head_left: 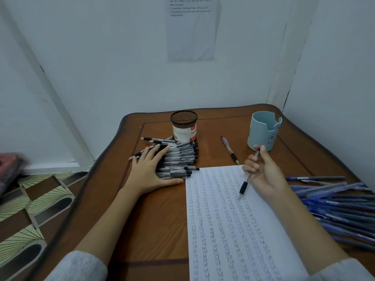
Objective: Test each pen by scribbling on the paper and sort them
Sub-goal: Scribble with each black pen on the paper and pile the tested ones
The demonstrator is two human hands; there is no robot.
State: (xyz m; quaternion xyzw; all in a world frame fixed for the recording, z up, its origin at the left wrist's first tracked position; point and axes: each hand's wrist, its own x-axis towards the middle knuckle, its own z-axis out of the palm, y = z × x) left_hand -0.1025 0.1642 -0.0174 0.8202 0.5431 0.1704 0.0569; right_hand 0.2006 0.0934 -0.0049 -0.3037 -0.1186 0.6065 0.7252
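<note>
A white sheet of paper [233, 230], covered in rows of small scribbles, lies on the wooden table [158, 220]. My right hand [263, 173] holds a black-grip pen [244, 186] above the paper's upper right part, tip pointing down toward the sheet. My left hand [151, 169] rests with spread fingers on a heap of black-capped pens [178, 161] to the left of the paper. A pile of blue pens [334, 201] lies at the right table edge. One single pen [229, 149] lies alone between the two holders.
A black mesh pen holder [184, 125] stands behind the black pen heap. A light blue cup holder [263, 130] stands at the back right, just beyond my right hand. White walls close in behind and at the right. Patterned floor shows at the left.
</note>
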